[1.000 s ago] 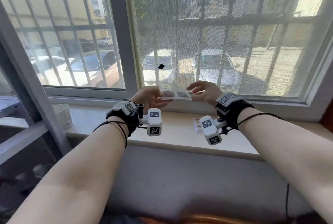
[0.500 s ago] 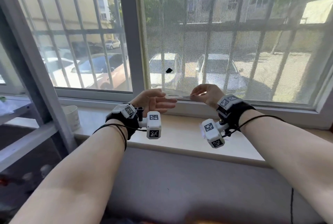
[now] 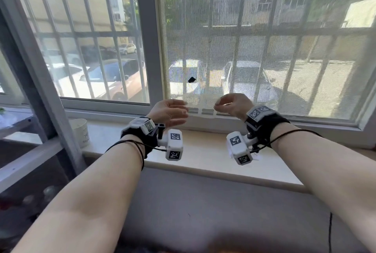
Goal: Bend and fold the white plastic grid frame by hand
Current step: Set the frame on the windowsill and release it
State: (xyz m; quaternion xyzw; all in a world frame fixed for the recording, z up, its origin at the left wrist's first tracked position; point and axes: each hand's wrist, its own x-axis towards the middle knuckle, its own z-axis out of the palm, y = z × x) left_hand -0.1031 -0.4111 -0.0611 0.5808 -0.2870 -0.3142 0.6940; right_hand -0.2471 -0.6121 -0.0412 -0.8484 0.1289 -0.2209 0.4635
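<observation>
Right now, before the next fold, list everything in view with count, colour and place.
plastic grid frame: 1, white, held up between both hands in front of the window
paper cup: 1, white, left end of the sill
windowsill: 1, cream, below the hands
insect screen: 1, grey mesh, right pane
hole in screen: 1, dark, above the frame
wrist trackers: 2, white with black markers, one per wrist
left hand: pinching the frame's left end
right hand: pinching its right end
</observation>
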